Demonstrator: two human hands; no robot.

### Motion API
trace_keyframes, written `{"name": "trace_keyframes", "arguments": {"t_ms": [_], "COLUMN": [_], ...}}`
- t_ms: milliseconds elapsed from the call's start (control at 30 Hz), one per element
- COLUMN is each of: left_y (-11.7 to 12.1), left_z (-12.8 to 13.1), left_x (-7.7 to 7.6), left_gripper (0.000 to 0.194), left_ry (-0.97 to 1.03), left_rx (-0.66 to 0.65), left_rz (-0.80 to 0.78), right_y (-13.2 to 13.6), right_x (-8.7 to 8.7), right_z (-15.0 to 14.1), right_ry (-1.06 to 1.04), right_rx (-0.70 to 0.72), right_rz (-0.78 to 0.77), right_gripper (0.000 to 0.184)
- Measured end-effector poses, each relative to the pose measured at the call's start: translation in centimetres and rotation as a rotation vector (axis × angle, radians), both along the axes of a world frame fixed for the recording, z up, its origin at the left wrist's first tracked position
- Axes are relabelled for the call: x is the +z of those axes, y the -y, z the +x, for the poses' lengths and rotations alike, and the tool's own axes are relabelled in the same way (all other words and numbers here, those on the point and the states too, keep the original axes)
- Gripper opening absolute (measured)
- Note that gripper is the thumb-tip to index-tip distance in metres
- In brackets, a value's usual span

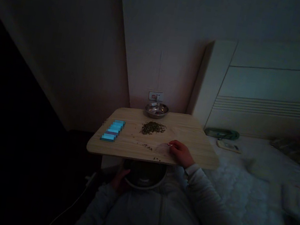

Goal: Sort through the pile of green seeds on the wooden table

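Note:
Below the front edge of the small wooden table (pixel 120 150), my left hand (pixel 120 180) grips the rim of a dark-looking bowl (pixel 142 182) at its left side. The bowl's contents are too dark to make out. My right hand (pixel 180 153) is over the table's right front part, fingers closed on a thin, translucent, rounded piece (pixel 162 149) that looks like plastic. Left of that piece lie a few loose dark grains (pixel 147 147), with a few more by the front edge. Farther back is a spread pile of small greenish-brown grains (pixel 152 128).
A shiny metal bowl (pixel 156 110) stands at the table's back edge, below a wall socket (pixel 155 96). On the table's left lies a phone (pixel 112 131) with a lit, blurred screen. A bed (pixel 252 191) is at the right, bearing a green bottle-like item (pixel 221 133) and a pale handheld device (pixel 228 146).

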State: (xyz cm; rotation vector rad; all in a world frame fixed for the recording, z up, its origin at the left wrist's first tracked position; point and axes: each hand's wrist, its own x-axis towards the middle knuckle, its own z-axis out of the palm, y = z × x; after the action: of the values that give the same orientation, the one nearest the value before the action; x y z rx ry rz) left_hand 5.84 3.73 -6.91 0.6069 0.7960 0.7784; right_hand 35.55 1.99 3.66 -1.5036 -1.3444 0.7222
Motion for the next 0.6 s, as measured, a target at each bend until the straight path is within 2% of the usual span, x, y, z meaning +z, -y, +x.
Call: {"name": "trace_keyframes", "arguments": {"t_ms": [33,100,200,300,433,600], "left_y": [-0.2,-0.7,-1.4,-1.5,-0.8,-0.1], "left_z": [-0.1,-0.4,-0.9,-1.3,-0.7,1.1], "left_x": [-0.2,-0.9,-2.3,-2.9,-1.9,0.2], "left_gripper": [0.012,0.022,0.027,0.028,0.028,0.019], "left_ry": [-0.025,-0.058,-0.141,-0.143,-0.078,-0.029], "left_rx": [-0.01,0.002,0.164,0.182,0.133,0.038], "left_rz": [-0.012,-0.002,0.05,0.051,0.017,-0.124], "right_y": [0.0,-0.1,-0.1,0.0,0.1,0.1], "right_x": [0.0,-0.1,-0.2,-0.1,0.0,0.1], "right_z": [0.0,0.0,0.1,0.1,0.1,0.2], "right_ry": [-0.012,-0.024,-0.024,-0.028,-0.055,-0.06], "right_rx": [-0.007,-0.017,-0.024,-0.022,-0.022,-0.022], "right_rz": [0.003,0.014,0.036,0.041,0.033,0.04], "right_gripper": [0.021,0.022,0.022,0.023,0.024,0.025]}}
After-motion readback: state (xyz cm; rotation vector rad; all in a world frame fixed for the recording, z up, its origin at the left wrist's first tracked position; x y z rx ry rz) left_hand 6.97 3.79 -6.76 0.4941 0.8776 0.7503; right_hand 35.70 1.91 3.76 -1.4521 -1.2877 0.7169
